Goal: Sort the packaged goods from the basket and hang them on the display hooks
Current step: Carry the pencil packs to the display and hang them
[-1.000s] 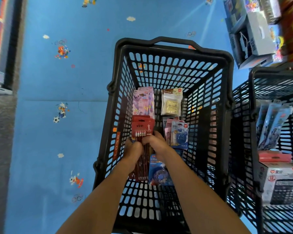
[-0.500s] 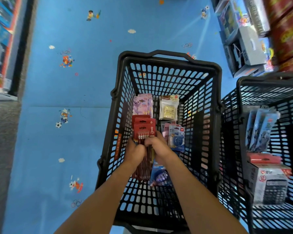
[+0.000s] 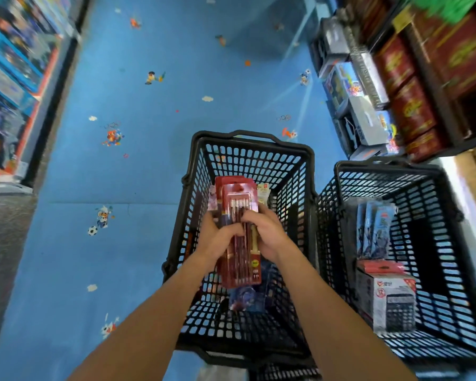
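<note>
A stack of red pencil packs is held above the black basket in the middle of the view. My left hand grips the stack's left side with fingers curled over its front. My right hand grips the right side, thumb across the packs. Below them in the basket lie a blue packaged item and other packs, mostly hidden by the stack and my hands.
A second black basket stands to the right, holding blue packs and a boxed calculator. Shelves with boxes line the right; more shelving lines the left. Blue patterned floor lies between.
Both hands have lifted the red pencil packs up out of the basket. The view has tilted up, showing more floor and shelves.
</note>
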Motion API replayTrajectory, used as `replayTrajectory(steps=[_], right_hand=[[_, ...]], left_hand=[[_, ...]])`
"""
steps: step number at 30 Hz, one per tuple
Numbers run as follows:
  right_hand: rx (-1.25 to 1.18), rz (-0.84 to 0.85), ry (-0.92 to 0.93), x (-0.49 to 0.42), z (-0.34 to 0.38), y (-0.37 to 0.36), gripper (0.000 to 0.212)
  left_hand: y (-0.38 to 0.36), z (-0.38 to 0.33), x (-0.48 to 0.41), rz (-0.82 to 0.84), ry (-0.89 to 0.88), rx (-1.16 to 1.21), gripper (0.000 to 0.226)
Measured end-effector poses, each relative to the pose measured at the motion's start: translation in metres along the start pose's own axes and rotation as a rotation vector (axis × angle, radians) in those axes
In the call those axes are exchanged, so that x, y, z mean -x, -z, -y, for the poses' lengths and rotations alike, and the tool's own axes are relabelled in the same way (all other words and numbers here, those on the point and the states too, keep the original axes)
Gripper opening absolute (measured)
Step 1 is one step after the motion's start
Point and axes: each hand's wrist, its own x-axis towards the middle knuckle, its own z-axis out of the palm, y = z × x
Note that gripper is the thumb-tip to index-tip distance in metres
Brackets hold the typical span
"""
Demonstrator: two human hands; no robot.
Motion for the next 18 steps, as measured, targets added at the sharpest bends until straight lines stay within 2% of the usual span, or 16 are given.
replayTrajectory(steps=[3, 7, 10, 14, 16, 18], right_hand=[[0.026, 0.008, -0.02, 0.015, 0.01, 0.007, 0.031], [0.007, 0.016, -0.011, 0.033, 0.009, 0.008, 0.042], [0.019, 0.067, -0.017, 0.049, 0.006, 0.008, 0.056], [0.035, 0.182, 0.014, 0.074, -0.006, 0.016, 0.053], [0.047, 0.255, 0.011, 0.093, -0.012, 0.02, 0.052], [0.067, 0.313, -0.021, 0.113, -0.02, 0.027, 0.05]], left_hand=[[-0.006, -0.007, 0.015, 0.045, 0.007, 0.103, 0.08], [-0.021, -0.006, 0.038, 0.052, 0.055, 0.283, 0.055], [-0.03, 0.0, 0.058, 0.065, 0.075, 0.291, 0.051], [-0.035, 0.019, 0.087, 0.055, 0.032, 0.272, 0.059], [-0.039, 0.03, 0.111, 0.03, -0.01, 0.267, 0.049], [-0.046, 0.041, 0.139, -0.018, -0.024, 0.313, 0.026]])
